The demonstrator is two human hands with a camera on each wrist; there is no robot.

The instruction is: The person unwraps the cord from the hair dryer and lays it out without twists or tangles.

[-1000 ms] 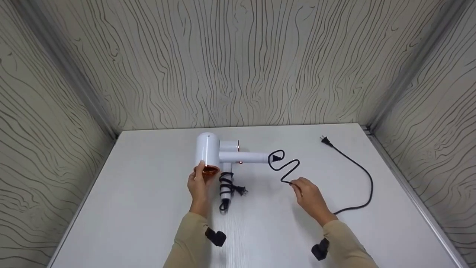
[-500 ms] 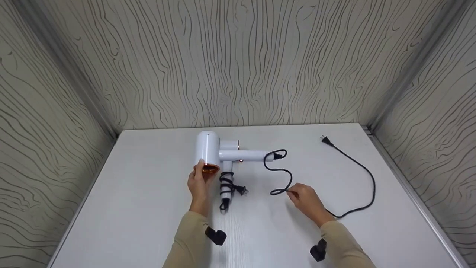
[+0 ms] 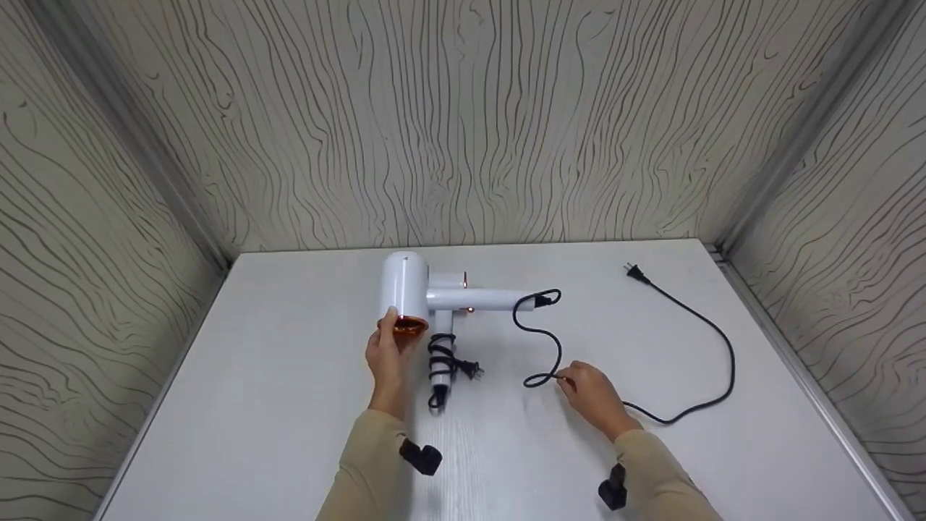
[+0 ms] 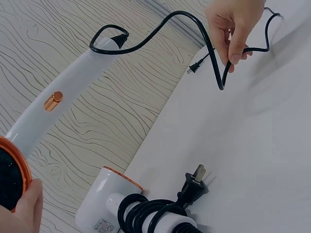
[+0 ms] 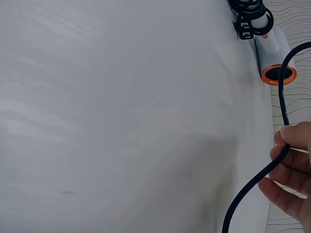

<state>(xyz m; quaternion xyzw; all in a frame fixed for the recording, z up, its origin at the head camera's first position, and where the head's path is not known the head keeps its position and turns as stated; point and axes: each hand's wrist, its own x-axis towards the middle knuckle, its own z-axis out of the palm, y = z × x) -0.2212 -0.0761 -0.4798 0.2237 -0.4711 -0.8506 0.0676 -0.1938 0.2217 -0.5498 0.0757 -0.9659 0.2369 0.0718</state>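
Note:
My left hand [image 3: 385,354] grips a white hair dryer [image 3: 405,286] by its barrel, next to the orange-rimmed end, held above the table. The handle points right, and a black cord [image 3: 558,346] leaves its tip in a small curl. Lower right, my right hand [image 3: 593,391] pinches that cord between thumb and fingers; in the right wrist view the cord [image 5: 252,182] runs on past them. Under the held dryer lies a second white hair dryer [image 4: 104,199], its own cord [image 4: 141,209] wound round the handle and its plug [image 4: 192,188] sticking out.
The held dryer's two-pin plug [image 3: 635,272] lies at the back right of the white table [image 3: 289,405], with its cord curving along the right side. Wood-patterned panels [image 3: 463,130] stand behind and on both sides.
My right hand has moved toward me, and the zigzag in the cord has become a looser bend with a small loop. The held dryer has shifted slightly away from me.

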